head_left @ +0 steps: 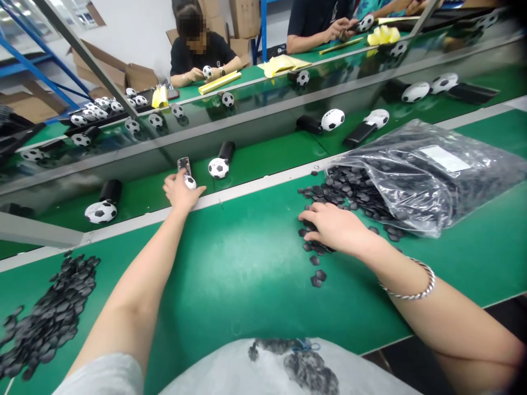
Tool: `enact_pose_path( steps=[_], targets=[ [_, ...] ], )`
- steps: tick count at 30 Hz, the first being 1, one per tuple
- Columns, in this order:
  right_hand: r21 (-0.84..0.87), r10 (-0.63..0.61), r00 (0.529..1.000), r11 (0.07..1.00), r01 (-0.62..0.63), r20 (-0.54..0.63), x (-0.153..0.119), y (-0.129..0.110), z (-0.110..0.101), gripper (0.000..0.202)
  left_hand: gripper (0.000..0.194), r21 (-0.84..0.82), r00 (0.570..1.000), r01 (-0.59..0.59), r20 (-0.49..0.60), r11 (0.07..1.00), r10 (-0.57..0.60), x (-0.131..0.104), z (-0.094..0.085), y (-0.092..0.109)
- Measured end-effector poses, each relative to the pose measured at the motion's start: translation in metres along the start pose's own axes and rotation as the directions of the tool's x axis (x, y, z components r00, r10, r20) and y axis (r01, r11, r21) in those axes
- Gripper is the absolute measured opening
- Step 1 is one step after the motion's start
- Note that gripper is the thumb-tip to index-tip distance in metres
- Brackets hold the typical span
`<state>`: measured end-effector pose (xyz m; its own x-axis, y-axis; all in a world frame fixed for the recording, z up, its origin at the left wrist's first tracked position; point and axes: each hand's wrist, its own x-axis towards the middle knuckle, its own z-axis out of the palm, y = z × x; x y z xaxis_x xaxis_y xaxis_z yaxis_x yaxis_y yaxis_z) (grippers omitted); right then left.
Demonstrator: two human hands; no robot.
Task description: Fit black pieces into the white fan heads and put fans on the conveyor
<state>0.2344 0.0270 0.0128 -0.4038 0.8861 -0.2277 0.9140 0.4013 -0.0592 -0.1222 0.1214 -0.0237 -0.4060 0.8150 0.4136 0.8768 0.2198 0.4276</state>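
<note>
Reaches out with the left hand (180,192) over the green belt (272,148) and touches a small soccer-ball toy (189,182) lying there, with a dark flat part poking out past the fingers. Bends the left fingers over the toy, with the thumb stuck out wide to the right. Cannot tell about a firm grip from here.

Lays the right hand (335,226) low at the near edge of a heap of black five-sided pieces (329,193) on the green worktop (247,263), with the fingers half bent and a bit apart. Cannot tell about any piece pinched under there. Wears a twisted silver bracelet (430,282) on the right arm.

Just past the right hand, has a big clear plastic bag (465,184) lying flat, with a white label (444,158) on top and lots of black pieces at the mouth. Far to the left on the worktop, has another pile of black pieces (57,307).

On the belt, just right of the left hand, has a second toy (218,168) with a black handle, and over to the left, a third toy (101,212).

Across the belt, faces a person in a dark top (222,54) holding a white-and-black ball (207,72) near a yellow strip (220,82).
</note>
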Motion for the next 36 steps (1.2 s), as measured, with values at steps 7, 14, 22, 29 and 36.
enact_pose_path(
  steps=[7, 14, 22, 29, 36],
  targets=[
    [0.084, -0.069, 0.997, 0.994, 0.073, -0.042, 0.009, 0.002, 0.007, 0.014, 0.075, -0.177, 0.993, -0.114, -0.043, 0.978, 0.108, -0.007, -0.056, 0.013],
    [0.16, -0.154, 0.977, 0.971, 0.178, -0.149, 0.01, -0.006, 0.009, 0.016, 0.085, -0.222, 0.764, -0.434, 0.423, 0.873, 0.488, -0.079, -0.131, 0.095],
    [0.221, -0.152, 0.975, 0.957, 0.185, -0.16, 0.016, -0.007, 0.008, 0.014, 0.08, -0.293, 0.544, -0.552, 0.583, 0.781, 0.603, -0.093, -0.036, 0.13],
    [0.24, -0.151, 0.971, 0.951, 0.194, -0.187, 0.018, -0.005, 0.009, 0.014, 0.075, -0.201, 0.592, -0.648, 0.474, 0.735, 0.652, -0.109, -0.021, 0.13],
    [0.314, -0.126, 0.968, 0.93, 0.192, -0.218, 0.02, -0.003, 0.009, 0.012, 0.056, -0.211, 0.54, -0.53, 0.663, 0.821, 0.519, -0.094, -0.037, 0.096]
  ],
)
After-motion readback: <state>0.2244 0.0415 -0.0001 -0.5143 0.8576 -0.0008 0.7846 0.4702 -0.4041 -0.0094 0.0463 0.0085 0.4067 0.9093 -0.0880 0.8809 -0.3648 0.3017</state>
